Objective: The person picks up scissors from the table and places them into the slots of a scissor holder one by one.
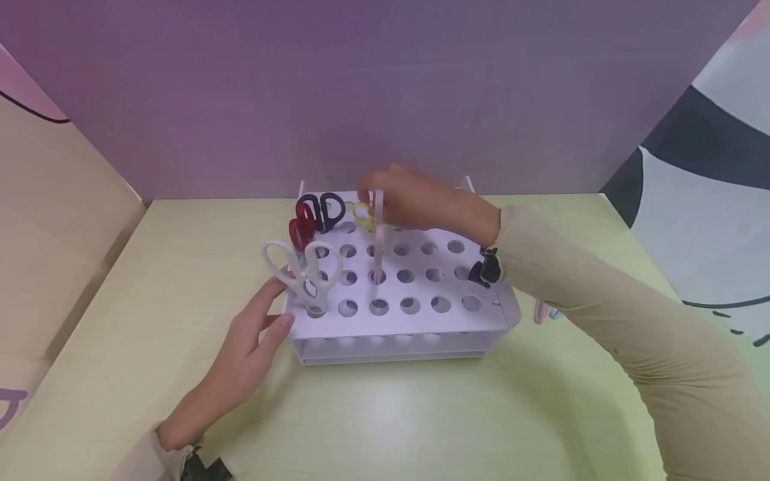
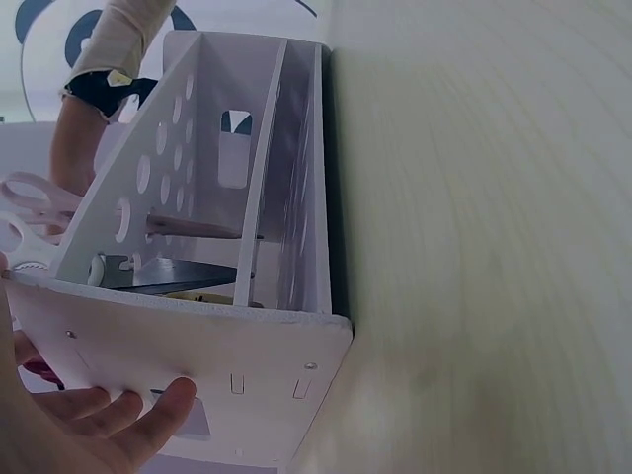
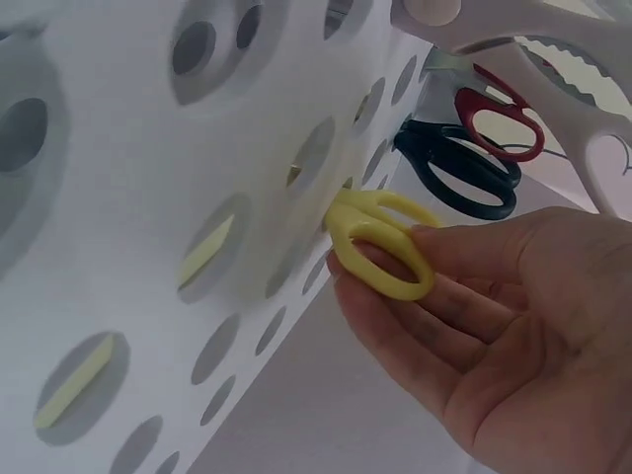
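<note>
A white rack (image 1: 385, 324) with rows of round holes stands on the table. My right hand (image 1: 415, 198) reaches over to its back row and pinches the handle of yellow scissors (image 3: 380, 242), whose blades go down into a hole. My left hand (image 1: 249, 344) rests on the rack's left side, its fingers (image 2: 158, 425) lying against the side panel. Handles up in the rack's left part are white scissors (image 1: 327, 277), red scissors (image 1: 301, 230) and dark scissors (image 1: 331, 214). Pale pink scissors (image 1: 379, 240) stand edge-on nearer the middle.
A purple wall (image 1: 385, 100) rises right behind the rack. On the table (image 1: 391, 414), more handles (image 1: 540, 311), pink and blue, show partly beneath the right sleeve. Patterned panels (image 1: 710, 220) flank the table.
</note>
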### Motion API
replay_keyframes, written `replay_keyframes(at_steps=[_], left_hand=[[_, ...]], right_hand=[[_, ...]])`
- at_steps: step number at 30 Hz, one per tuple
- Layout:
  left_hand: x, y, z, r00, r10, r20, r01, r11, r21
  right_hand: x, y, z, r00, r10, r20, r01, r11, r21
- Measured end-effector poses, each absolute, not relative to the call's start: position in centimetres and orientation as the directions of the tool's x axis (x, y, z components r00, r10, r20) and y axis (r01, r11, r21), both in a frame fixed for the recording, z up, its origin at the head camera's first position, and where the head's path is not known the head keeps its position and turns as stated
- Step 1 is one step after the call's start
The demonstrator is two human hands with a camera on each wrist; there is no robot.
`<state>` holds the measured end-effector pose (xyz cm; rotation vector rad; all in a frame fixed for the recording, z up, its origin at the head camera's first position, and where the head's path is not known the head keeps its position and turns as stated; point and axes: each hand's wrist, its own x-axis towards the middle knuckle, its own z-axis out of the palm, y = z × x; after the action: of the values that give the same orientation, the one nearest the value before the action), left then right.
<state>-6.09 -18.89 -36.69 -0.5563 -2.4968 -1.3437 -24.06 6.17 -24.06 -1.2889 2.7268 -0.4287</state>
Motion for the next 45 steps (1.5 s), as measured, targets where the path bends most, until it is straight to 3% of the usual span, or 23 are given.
replay_keyframes(at_steps=[11, 18, 24, 45], left_hand=[[-6.1, -18.7, -36.7, -0.897, 0.212, 0.389, 0.441, 0.498, 0.746], [-6.1, -18.8, -36.6, -0.887, 0.221, 0.407, 0.461, 0.503, 0.732], [-6.2, -18.8, -36.7, -0.879, 0.225, 0.421, 0.475, 0.493, 0.729], [-6.3, -19.6, -37.0, -0.882, 0.209, 0.423, 0.468, 0.5, 0.729]], right_hand=[[-24.1, 7.3, -24.2, -0.673, -0.738, -0.048, -0.703, 0.658, -0.268], [-23.4, 7.8, -22.7, -0.694, -0.71, -0.124, -0.643, 0.688, -0.336], [-22.6, 8.7, -22.0, -0.692, -0.717, -0.085, -0.667, 0.679, -0.307], [-19.8, 12.8, -22.4, -0.732, -0.68, -0.037, -0.624, 0.691, -0.365]])
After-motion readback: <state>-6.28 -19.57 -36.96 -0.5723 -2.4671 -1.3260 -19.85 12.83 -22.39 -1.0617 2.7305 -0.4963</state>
